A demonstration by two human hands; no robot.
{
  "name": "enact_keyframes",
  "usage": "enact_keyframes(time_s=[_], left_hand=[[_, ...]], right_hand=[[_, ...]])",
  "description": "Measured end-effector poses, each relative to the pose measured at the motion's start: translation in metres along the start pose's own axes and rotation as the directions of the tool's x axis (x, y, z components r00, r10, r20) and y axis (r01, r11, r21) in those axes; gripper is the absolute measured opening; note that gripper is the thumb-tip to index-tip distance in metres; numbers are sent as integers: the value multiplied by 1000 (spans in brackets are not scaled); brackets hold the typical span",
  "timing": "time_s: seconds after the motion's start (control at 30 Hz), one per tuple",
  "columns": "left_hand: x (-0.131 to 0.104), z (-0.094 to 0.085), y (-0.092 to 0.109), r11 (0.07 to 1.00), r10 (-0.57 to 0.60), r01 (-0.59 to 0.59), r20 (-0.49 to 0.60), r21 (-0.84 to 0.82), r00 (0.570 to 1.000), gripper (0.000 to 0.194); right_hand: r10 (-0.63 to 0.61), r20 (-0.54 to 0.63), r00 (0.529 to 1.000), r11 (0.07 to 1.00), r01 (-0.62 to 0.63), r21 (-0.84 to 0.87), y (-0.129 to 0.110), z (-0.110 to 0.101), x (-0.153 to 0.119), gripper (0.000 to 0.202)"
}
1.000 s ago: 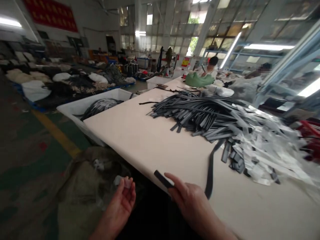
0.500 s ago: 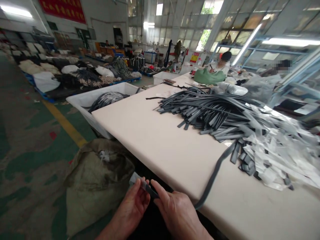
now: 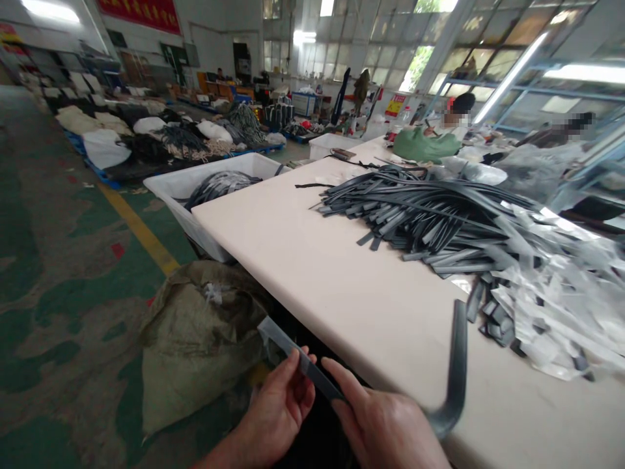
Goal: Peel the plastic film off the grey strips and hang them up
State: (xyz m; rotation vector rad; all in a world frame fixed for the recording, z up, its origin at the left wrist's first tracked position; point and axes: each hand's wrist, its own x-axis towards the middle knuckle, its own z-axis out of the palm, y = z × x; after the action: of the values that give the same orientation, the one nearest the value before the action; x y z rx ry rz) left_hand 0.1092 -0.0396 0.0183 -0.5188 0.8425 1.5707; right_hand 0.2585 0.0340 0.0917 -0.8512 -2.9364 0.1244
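L hand pinching w/ thumb + fingertips, palm facing up/inward — R hand gripping just beside it, back facing up, index pointing fwd-L.

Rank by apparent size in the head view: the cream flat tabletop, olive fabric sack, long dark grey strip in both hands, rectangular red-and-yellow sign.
Cream tabletop
Olive sack
Dark grey strip
Red-and-yellow sign

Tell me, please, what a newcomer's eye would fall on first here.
Probably the big heap of dark strips spread over the pale table, with crumpled translucent film at its right. Next, in the foreground at the table's near edge, the right hand holds a single dark strip, while the left hand pinches clear film at its end.
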Motion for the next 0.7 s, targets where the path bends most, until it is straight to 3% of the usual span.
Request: enact_keyframes(time_s=[0.13, 0.23, 0.3, 0.43, 0.53, 0.7], left_hand=[[0, -3, -12, 998, -49, 46, 71, 39, 996, 11], [3, -2, -5, 1000, -24, 24, 16, 2, 1000, 12], [0, 1, -5, 999, -50, 50, 18, -11, 999, 12], [-13, 10, -22, 984, -176, 167, 171, 62, 970, 12], [-13, 13, -28, 983, -174, 153, 255, 103, 951, 13], [-3, 12, -18, 995, -92, 85, 141, 56, 986, 11]], right_hand=[[93, 121, 988, 992, -102, 73, -6, -1, 13, 56], [26, 36, 999, 977, -33, 212, 13, -24, -14, 58], [-18, -18, 1000, 979, 22, 205, 22, -33, -28, 53], [51, 0, 999, 995, -51, 90, 14, -20, -19, 44], [164, 60, 985, 976, -171, 135, 10, -12, -10, 45], [57, 29, 998, 907, -64, 416, 37, -33, -45, 51]])
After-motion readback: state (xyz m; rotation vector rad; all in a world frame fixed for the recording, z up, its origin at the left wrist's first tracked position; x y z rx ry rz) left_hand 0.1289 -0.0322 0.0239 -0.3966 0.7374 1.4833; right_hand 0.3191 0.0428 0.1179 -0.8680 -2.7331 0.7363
